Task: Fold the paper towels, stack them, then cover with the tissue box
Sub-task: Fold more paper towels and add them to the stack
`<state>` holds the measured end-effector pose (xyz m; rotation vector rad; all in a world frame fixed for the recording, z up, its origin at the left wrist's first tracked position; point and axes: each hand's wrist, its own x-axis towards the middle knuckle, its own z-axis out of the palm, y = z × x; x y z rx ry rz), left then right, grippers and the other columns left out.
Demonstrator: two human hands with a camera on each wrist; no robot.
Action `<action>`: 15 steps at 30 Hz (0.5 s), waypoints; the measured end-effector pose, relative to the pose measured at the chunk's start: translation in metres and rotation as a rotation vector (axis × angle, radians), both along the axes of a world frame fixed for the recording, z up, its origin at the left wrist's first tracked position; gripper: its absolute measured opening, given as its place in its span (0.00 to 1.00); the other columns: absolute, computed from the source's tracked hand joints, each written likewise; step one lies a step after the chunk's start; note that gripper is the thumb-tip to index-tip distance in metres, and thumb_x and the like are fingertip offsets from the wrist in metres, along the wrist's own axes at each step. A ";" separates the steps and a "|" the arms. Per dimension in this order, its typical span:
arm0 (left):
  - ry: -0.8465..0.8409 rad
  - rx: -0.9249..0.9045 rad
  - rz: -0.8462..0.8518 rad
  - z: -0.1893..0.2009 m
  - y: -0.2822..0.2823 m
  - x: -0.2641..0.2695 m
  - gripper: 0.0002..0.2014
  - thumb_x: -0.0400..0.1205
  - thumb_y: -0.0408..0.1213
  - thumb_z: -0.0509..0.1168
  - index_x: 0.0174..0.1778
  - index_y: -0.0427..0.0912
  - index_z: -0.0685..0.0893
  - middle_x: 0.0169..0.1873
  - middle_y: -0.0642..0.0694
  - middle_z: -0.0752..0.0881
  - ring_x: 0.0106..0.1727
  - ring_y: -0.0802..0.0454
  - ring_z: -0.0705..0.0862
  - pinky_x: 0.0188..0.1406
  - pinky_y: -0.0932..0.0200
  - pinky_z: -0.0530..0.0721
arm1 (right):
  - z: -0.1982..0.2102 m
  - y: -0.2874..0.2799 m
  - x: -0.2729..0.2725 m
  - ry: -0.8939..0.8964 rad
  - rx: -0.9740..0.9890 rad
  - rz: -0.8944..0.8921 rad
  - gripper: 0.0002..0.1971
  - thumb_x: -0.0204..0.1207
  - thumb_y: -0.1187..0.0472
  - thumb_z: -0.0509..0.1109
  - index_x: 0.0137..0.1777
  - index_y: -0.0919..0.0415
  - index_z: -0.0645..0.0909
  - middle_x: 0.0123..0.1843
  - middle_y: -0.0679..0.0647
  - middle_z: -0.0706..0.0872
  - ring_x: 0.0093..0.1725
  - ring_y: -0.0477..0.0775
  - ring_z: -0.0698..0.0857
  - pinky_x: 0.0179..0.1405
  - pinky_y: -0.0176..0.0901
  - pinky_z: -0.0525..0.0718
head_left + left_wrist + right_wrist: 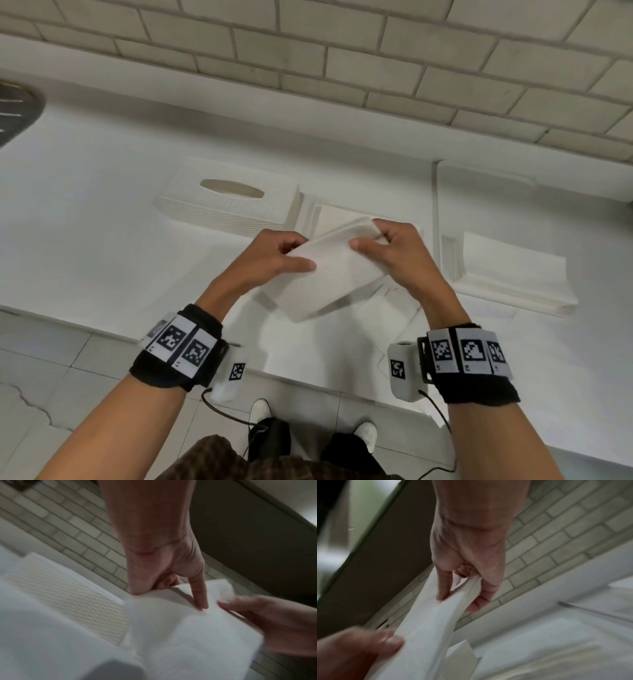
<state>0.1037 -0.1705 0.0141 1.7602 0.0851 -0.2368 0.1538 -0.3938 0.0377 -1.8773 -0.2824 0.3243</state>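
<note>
**A:** Head camera first: what do you hold?

**B:** I hold a folded paper towel (329,274) above the white counter (102,205), between both hands. My left hand (274,260) pinches its left edge, thumb on top and the other fingers curled under. My right hand (394,253) grips the far right corner, thumb on top also.

**A:** How does the towel look?

**B:** It is white, soft, a long rectangle of several layers, and it is tilted, with the near end lower. In the right wrist view the layers open a little at the edge, like thin sheets.

**A:** And the tissue box?

**B:** The tissue box (229,202) stands on the counter behind my left hand, apart from it. It is cream-white with a woven texture like a basket and an oval slot on top. In the left wrist view the same pattern shows, but blurred.

**A:** Other towels?

**B:** Under my hands lies a flat pile of paper (329,219), just beside the box. To the right, well apart, is a second stack of towels (513,277), thick, with square edges. Behind is a wall of pale brick tiles (342,51).
</note>
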 end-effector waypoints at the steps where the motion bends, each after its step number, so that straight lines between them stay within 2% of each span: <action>1: 0.010 -0.071 0.040 -0.004 0.010 -0.001 0.10 0.70 0.29 0.78 0.45 0.41 0.91 0.41 0.46 0.91 0.41 0.53 0.89 0.42 0.62 0.85 | -0.003 -0.007 -0.001 0.039 0.096 -0.063 0.06 0.75 0.63 0.76 0.50 0.62 0.89 0.45 0.55 0.93 0.44 0.52 0.91 0.47 0.43 0.87; 4: 0.049 -0.306 0.165 -0.021 0.031 -0.007 0.22 0.58 0.36 0.84 0.49 0.41 0.91 0.46 0.44 0.92 0.48 0.49 0.90 0.47 0.60 0.87 | -0.016 -0.016 -0.008 0.178 0.334 -0.164 0.09 0.75 0.67 0.74 0.54 0.60 0.88 0.50 0.54 0.94 0.50 0.53 0.92 0.50 0.41 0.89; 6: 0.083 -0.338 0.208 -0.033 0.030 -0.010 0.28 0.54 0.42 0.86 0.51 0.41 0.91 0.50 0.41 0.92 0.52 0.45 0.90 0.52 0.54 0.86 | -0.031 -0.013 -0.013 0.251 0.325 -0.164 0.10 0.74 0.68 0.75 0.53 0.58 0.87 0.50 0.53 0.94 0.52 0.56 0.92 0.53 0.46 0.90; 8: 0.061 -0.265 0.231 -0.040 0.025 -0.012 0.20 0.62 0.39 0.83 0.50 0.43 0.91 0.48 0.43 0.92 0.51 0.46 0.90 0.53 0.53 0.84 | -0.045 -0.006 -0.017 0.286 0.218 -0.152 0.12 0.71 0.67 0.78 0.53 0.58 0.87 0.50 0.54 0.93 0.54 0.59 0.92 0.55 0.51 0.90; 11: -0.008 -0.181 0.297 -0.041 0.022 -0.017 0.09 0.75 0.31 0.75 0.51 0.41 0.90 0.45 0.49 0.92 0.48 0.52 0.89 0.49 0.62 0.83 | -0.059 0.001 -0.021 0.283 0.192 -0.199 0.13 0.70 0.65 0.79 0.54 0.60 0.88 0.50 0.55 0.94 0.52 0.56 0.92 0.58 0.52 0.88; 15: -0.096 -0.192 0.356 -0.042 0.027 -0.022 0.08 0.76 0.27 0.73 0.48 0.41 0.89 0.41 0.50 0.91 0.43 0.56 0.88 0.45 0.67 0.84 | -0.062 0.009 -0.022 0.245 0.236 -0.204 0.11 0.72 0.66 0.78 0.55 0.61 0.89 0.51 0.55 0.93 0.52 0.54 0.92 0.55 0.46 0.89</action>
